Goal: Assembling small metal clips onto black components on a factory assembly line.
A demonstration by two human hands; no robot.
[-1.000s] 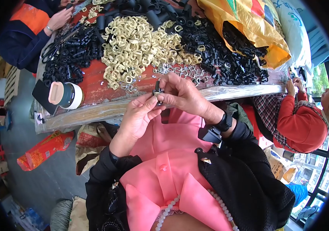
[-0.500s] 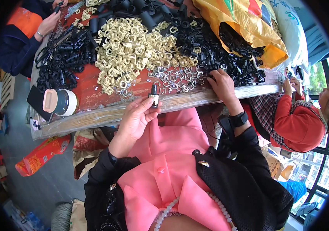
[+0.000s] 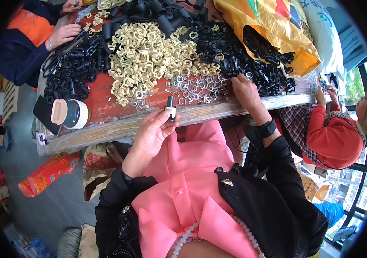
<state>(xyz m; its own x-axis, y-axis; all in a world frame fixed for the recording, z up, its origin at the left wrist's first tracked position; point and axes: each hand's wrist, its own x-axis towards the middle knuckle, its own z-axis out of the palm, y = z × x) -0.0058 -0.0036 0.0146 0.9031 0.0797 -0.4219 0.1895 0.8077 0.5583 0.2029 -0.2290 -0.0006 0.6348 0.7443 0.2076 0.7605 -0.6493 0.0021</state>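
Observation:
Between thumb and fingers, my left hand (image 3: 149, 132) pinches a small black cylindrical plastic fitting (image 3: 170, 102) upright at the table's near edge. A cream plastic clip sits around the fitting's middle. My right hand (image 3: 248, 95) rests farther right, its fingers bent together where the bent metal wire clips (image 3: 198, 87) meet a heap of black plastic fittings (image 3: 269, 78). Whatever those fingertips hold, if anything, is hidden. A large heap of cream plastic clips (image 3: 142, 56) lies beyond my left hand.
A lidded cup (image 3: 77, 114) stands at the table's left corner. Black tubes (image 3: 164, 23) and an open yellow sack (image 3: 273, 30) of black parts lie at the back. A co-worker's hand (image 3: 65, 35) reaches in at left; a person in red (image 3: 336, 133) sits at right.
My right hand has shifted slightly away from me, its fingers drawn closer together. My left hand still holds the fitting. The left co-worker's hand has moved down toward the black parts.

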